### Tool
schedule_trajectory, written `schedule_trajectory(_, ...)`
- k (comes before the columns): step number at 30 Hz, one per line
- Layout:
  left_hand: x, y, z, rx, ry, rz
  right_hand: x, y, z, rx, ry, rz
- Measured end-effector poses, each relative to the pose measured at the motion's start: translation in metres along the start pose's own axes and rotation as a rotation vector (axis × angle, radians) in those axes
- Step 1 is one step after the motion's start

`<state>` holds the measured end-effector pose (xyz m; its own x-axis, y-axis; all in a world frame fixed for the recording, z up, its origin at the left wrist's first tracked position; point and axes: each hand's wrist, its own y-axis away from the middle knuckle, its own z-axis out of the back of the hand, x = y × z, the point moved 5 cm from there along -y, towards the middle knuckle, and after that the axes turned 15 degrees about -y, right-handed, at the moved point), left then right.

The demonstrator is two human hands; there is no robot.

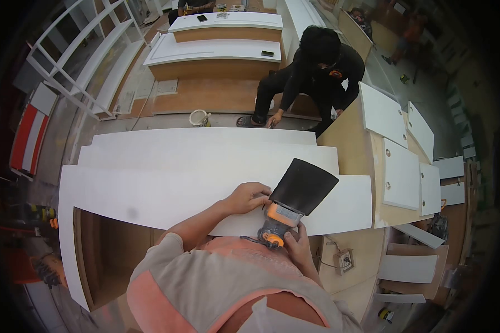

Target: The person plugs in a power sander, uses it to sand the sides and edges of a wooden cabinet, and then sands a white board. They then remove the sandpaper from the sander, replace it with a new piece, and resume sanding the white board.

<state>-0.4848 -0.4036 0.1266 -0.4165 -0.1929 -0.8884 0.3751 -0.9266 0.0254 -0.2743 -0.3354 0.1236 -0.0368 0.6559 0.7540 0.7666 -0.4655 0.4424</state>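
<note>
An orange and grey power sander point(280, 215) is held close to my body, above the front edge of a white panel. A dark sheet of sandpaper point(304, 187) spreads out from its far end, wider than the tool. My right hand point(299, 245) is closed around the sander's right side, thumb upward. At the left, my left hand point(249, 198) has its fingers bent together at the near corner of the sandpaper, seemingly pinching its edge; the fingertips are partly hidden. The white stepped panel point(205, 188) lies under both hands.
A person in dark clothes point(330, 66) crouches beyond the panel, near a white bucket point(199, 117). White door panels point(401, 177) lean at right. A socket box point(344, 260) with a cable sits nearby. An opening point(114, 250) gapes in the cabinet at left.
</note>
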Motion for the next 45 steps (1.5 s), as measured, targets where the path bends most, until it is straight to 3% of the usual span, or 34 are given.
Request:
schedule_trajectory(1,-0.003,0.000,0.000,0.002,0.000,0.006,-0.002,-0.002,-0.006,-0.001,-0.003,-0.006)
schedule_trajectory(3,-0.026,-0.001,0.007,-0.168,-0.242,-0.285,0.003,-0.005,-0.013,0.045,-0.101,0.166)
schedule_trajectory(5,-0.048,-0.004,0.006,-0.137,-0.296,-0.363,0.005,-0.005,-0.002,0.011,-0.116,0.139)
schedule_trajectory(7,-0.076,-0.003,0.005,-0.154,-0.405,-0.512,0.015,-0.002,-0.006,0.074,-0.126,-0.016)
schedule_trajectory(12,-0.081,-0.017,0.004,-0.138,-0.224,-0.400,0.023,-0.004,0.001,0.086,-0.086,-0.019)
schedule_trajectory(14,-0.064,-0.023,0.004,-0.054,0.332,-0.144,0.033,0.000,0.002,0.120,-0.101,0.049)
schedule_trajectory(15,-0.061,-0.024,0.002,-0.050,0.332,-0.150,0.039,0.002,0.004,0.152,-0.117,0.122)
schedule_trajectory(17,-0.061,-0.022,-0.009,0.101,0.754,-0.275,0.035,0.000,0.014,0.211,-0.149,0.064)
schedule_trajectory(18,-0.057,-0.020,-0.024,0.310,0.862,-0.255,0.033,-0.001,0.018,0.237,-0.080,0.082)
schedule_trajectory(19,-0.055,-0.019,-0.030,0.336,0.874,-0.252,0.036,-0.001,0.009,0.264,0.003,0.094)
schedule_trajectory(21,-0.057,-0.006,-0.058,0.730,1.073,-0.180,0.036,0.003,-0.005,0.296,0.188,0.110)
schedule_trajectory(22,-0.030,-0.001,-0.078,0.918,1.192,-0.070,0.033,0.005,-0.013,0.312,0.277,0.121)
schedule_trajectory(23,-0.028,0.005,-0.084,0.969,1.242,-0.041,0.030,0.009,-0.020,0.334,0.350,0.132)
schedule_trajectory(32,-0.051,0.042,-0.091,0.783,1.267,-0.045,0.017,0.031,-0.023,0.365,0.594,0.164)
schedule_trajectory(38,-0.059,0.045,-0.082,0.661,1.212,-0.070,0.036,0.017,0.034,0.245,0.783,0.179)
schedule_trajectory(40,-0.065,0.044,-0.075,0.604,1.205,0.003,0.042,0.017,0.068,0.205,0.224,0.123)
schedule_trajectory(41,-0.067,0.044,-0.077,0.599,1.224,0.099,0.047,0.011,0.059,0.245,0.236,0.115)
schedule_trajectory(43,-0.071,0.042,-0.073,0.561,1.173,0.099,0.067,0.008,0.056,0.135,-0.496,0.164)
schedule_trajectory(45,-0.070,0.045,-0.078,0.632,1.078,0.226,0.074,0.003,0.052,0.205,-0.511,0.245)
